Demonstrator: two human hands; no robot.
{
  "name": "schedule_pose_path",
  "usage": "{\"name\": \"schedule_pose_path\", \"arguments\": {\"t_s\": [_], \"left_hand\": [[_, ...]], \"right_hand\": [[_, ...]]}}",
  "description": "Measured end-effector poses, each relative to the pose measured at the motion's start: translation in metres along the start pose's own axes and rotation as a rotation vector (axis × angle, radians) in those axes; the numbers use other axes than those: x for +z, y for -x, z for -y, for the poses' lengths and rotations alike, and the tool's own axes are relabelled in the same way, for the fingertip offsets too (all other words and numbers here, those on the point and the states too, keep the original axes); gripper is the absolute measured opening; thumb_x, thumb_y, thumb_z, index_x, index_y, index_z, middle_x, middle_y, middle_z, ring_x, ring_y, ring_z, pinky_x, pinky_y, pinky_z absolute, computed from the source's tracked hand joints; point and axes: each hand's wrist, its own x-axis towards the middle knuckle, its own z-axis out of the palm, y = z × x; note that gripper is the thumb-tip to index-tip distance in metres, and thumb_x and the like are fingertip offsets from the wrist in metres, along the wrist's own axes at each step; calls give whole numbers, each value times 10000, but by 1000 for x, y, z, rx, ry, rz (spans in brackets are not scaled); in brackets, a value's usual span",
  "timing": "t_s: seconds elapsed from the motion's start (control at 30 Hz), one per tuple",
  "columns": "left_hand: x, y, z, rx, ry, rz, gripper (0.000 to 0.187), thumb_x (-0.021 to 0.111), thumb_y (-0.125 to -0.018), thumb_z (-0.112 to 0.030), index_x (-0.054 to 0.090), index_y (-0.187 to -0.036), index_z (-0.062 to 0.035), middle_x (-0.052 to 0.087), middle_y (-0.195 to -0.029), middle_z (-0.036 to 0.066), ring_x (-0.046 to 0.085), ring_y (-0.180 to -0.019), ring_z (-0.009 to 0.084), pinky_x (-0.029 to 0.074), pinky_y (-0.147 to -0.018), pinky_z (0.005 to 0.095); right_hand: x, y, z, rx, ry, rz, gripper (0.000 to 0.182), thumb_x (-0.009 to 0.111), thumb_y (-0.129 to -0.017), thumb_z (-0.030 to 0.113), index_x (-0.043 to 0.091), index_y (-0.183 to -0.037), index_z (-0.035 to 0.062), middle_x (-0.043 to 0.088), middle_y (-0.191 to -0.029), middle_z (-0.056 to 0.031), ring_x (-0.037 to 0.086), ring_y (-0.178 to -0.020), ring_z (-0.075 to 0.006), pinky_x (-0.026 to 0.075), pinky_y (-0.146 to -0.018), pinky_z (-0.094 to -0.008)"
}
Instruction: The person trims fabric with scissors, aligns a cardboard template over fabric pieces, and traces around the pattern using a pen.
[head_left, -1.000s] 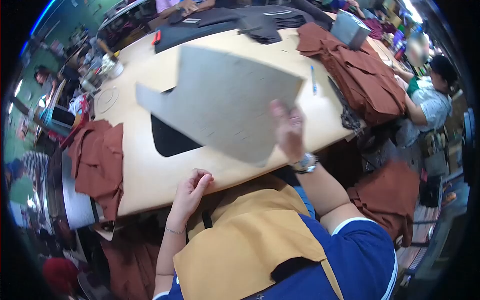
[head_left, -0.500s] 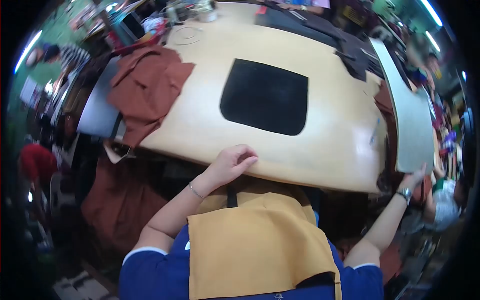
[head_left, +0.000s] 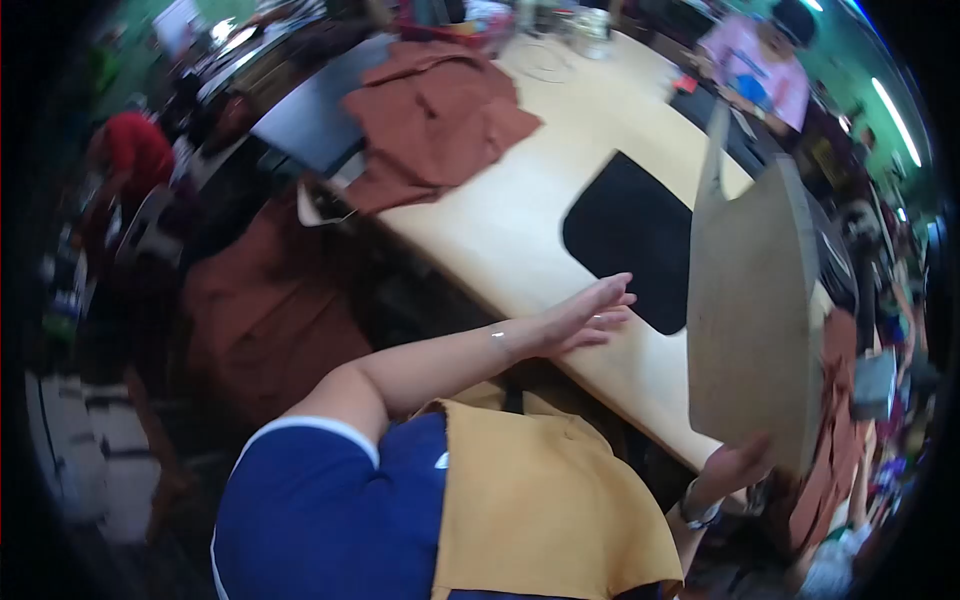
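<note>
My right hand (head_left: 738, 464) grips the lower edge of a large grey cardboard pattern (head_left: 748, 310), held upright at the right of the view, off the table. My left hand (head_left: 585, 313) hovers flat with fingers spread over the near edge of the wooden table (head_left: 520, 240), just left of a black fabric piece (head_left: 630, 240) that lies flat on the tabletop. The hand holds nothing.
A pile of brown fabric (head_left: 430, 110) lies on the table's far left end, and more brown fabric (head_left: 265, 310) hangs below it. A person in pink (head_left: 760, 65) stands at the far side. Brown pieces (head_left: 835, 440) sit behind the pattern at right.
The view has swung left. My right hand has brought the grey pattern from the right edge up in front of me, upright. My left hand has opened and lifted off the table edge.
</note>
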Motion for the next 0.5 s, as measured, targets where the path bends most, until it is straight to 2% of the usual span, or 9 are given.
{"name": "schedule_pose_path", "arguments": {"t_s": [0.07,0.1,0.13,0.2,0.3,0.33,0.37,0.43,0.5], "left_hand": [[-16,-11,2,24,349,61,822,426,-895,-699,270,-1487,-150,321,-1493,90,326,-1352,254,251,-1120,469],[-26,-18,4,33,508,130,863,413,-871,-739,270,-1486,-150,287,-1520,89,298,-1366,269,229,-1130,472],[-41,-40,24,169,434,293,1089,336,-672,-945,375,-1426,-160,505,-1355,135,445,-1268,359,219,-1116,564],[-55,-50,31,202,575,437,919,376,-763,-822,432,-1379,-143,538,-1309,124,482,-1224,322,290,-1069,525],[-55,-44,33,215,609,424,836,393,-797,-750,455,-1356,-130,550,-1286,111,496,-1196,295,315,-1048,497],[-55,-41,33,214,613,415,809,399,-809,-726,463,-1348,-126,554,-1279,106,501,-1186,286,324,-1042,487],[-55,-39,34,217,616,404,781,405,-820,-702,470,-1341,-122,558,-1271,102,505,-1177,277,332,-1035,477],[-53,-40,35,216,606,389,727,417,-843,-653,486,-1325,-114,566,-1256,93,515,-1158,259,349,-1021,458],[-50,-38,34,217,586,364,672,428,-866,-605,501,-1310,-106,574,-1241,85,525,-1140,241,366,-1007,439]], "right_hand": [[22,9,45,-177,-218,343,484,564,-957,359,593,-1166,-76,644,-1104,-220,635,-976,-337,498,-874,-435],[36,-5,79,-380,-312,510,547,552,-950,441,622,-1119,-75,658,-1054,-228,643,-951,-355,504,-857,-436],[44,-7,94,-387,-436,666,659,526,-912,554,636,-1088,-72,657,-1048,-235,642,-951,-365,504,-852,-429],[60,-10,107,-421,-545,952,947,437,-787,813,646,-1072,-65,658,-1040,-231,644,-942,-372,507,-845,-428],[78,-3,92,-103,-588,984,903,426,-823,769,641,-1124,-55,626,-1170,-243,573,-1139,-379,414,-997,-466],[84,-6,92,-4,-448,970,838,430,-871,699,600,-1210,-49,547,-1309,-248,465,-1285,-366,322,-1081,-469],[95,-8,81,-50,-264,925,693,439,-949,543,536,-1294,-49,469,-1392,-249,404,-1340,-358,291,-1107,-443],[115,-10,49,153,-45,897,562,505,-979,350,460,-1355,-65,431,-1427,-245,386,-1359,-311,295,-1109,-402],[124,-12,43,282,-161,890,541,549,-968,260,428,-1373,-77,464,-1398,-225,438,-1306,-265,341,-1075,-364]]}}
